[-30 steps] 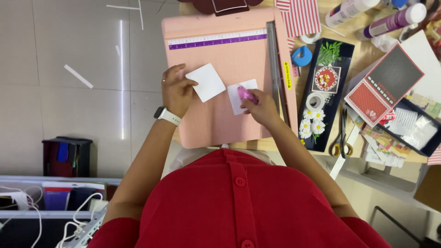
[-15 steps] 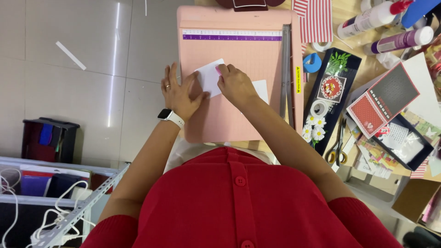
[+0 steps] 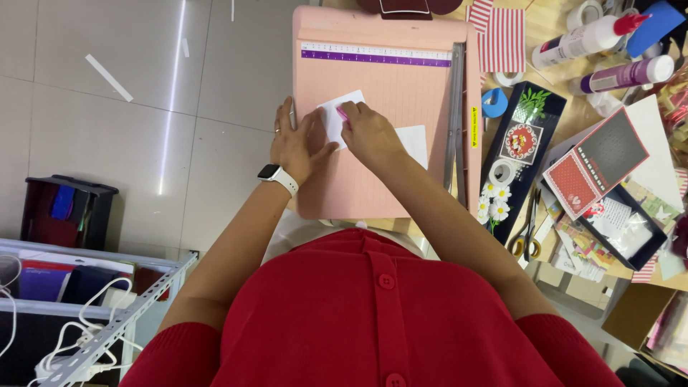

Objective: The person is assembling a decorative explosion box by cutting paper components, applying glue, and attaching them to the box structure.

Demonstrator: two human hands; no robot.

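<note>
While a small white card is pinned on the pink paper trimmer under the flat, open left hand, a pink tool is pinched in the right hand; slippage under loose pressure is judged possible.

Pale tiled floor, light streak

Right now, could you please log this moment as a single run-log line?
left hand: presses white paper square | right hand: holds small pink tool against it | surface: pink paper trimmer | spare white piece beside
</note>
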